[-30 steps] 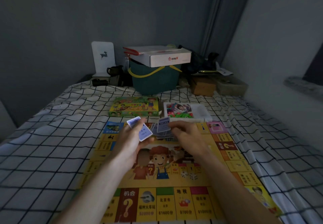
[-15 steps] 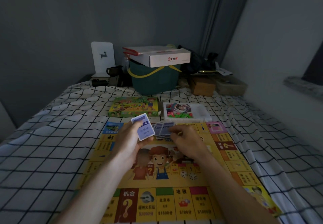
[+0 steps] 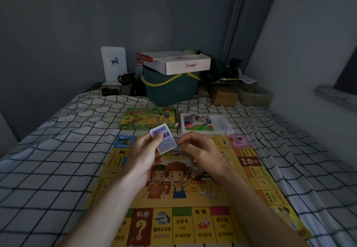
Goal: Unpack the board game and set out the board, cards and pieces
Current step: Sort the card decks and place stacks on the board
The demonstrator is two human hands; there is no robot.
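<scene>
My left hand (image 3: 144,150) grips a small stack of cards (image 3: 163,141), thumb laid across the face of the top one. That card is pale purple-blue with a white border, rounded corners, a darker band near its upper edge and faint print below that I cannot read. The stack is tilted, its top leaning left, held above the far half of the game board (image 3: 193,204).

My right hand (image 3: 201,151) has its fingers curled in toward the stack's right edge, pinching at a few loose cards (image 3: 176,146) that peek out just behind and below the held stack; how many, I cannot tell.

The board lies flat on the checked bedsheet (image 3: 58,169), yellow with two cartoon children in the middle and squares of Chinese text and prices along the near edge. Two white dice (image 3: 209,194) sit on it to the right of the children. Beyond the board, the green game box (image 3: 147,117) and a white tray (image 3: 224,125) of pink and green pieces rest side by side.

Compared with half a second ago, my left hand has lifted the stack a little and turned its face more squarely toward me, and my right hand has closed in until it almost meets the stack, covering most of the fanned cards that showed before. The board, dice, box and tray lie as they did.
</scene>
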